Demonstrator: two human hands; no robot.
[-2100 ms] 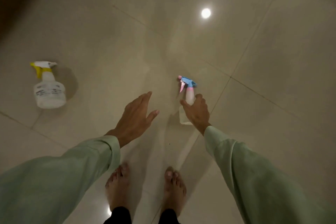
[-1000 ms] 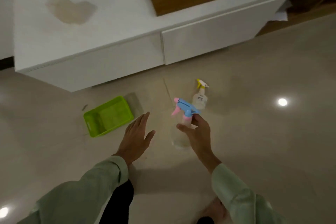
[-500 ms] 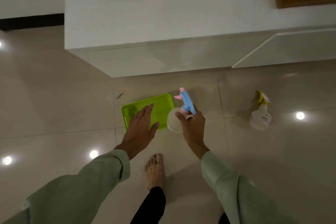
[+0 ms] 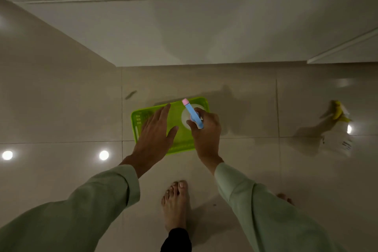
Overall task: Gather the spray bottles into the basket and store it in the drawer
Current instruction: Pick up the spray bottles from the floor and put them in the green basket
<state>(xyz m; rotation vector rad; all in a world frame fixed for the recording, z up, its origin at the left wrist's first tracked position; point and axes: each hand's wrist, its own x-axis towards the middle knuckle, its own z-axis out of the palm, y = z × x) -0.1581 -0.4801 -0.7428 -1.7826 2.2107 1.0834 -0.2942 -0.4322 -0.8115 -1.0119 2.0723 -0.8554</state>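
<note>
No text can be read. The blurred white plastic spray bottle with the yellow trigger head (image 4: 339, 137), at the right on the floor, carries some dark print lines, but they are too small to read.

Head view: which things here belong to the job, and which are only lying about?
Belong to the job:
blue spray bottle, held in the right hand
green basket
yellow spray bottle
drawer cabinet

Lying about:
small dark scrap on the floor
</note>
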